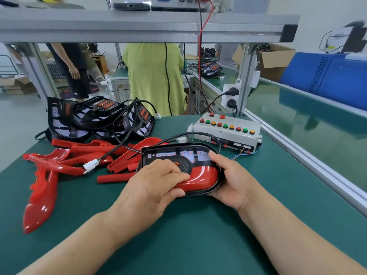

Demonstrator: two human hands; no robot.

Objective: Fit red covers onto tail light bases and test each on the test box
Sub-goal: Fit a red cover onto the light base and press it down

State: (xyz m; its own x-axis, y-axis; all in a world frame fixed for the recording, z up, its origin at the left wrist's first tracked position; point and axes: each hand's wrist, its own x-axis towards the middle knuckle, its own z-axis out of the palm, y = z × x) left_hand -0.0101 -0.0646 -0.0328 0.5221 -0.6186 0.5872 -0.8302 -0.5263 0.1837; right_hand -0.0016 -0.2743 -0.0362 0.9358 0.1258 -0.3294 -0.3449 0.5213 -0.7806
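- We are pressing the glossy red plastic cover [200,178] onto the black tail light base [178,150], held just above the green desk [198,235].
- Left hand [151,187] fingers are curling closed over the cover; right hand [230,181] is clasping the base's rim.
- Judging it light, stiff, slippery: gripping by edges.

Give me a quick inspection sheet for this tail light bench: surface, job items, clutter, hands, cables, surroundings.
Surface: green bench mat, bare in front of the hands.
Job's things: black tail light base with a red cover seated on its near part; test box behind it; pile of bare bases at rear left; loose red covers on the left.
Clutter: nothing seen.
Grippers: left hand presses on the cover; right hand grips the base's right end.
Cables: black lead with white connector lies over the loose covers; red and black wires drop from the upper shelf.
Surroundings: two people stand behind the bench; cardboard boxes and a blue crate at right.
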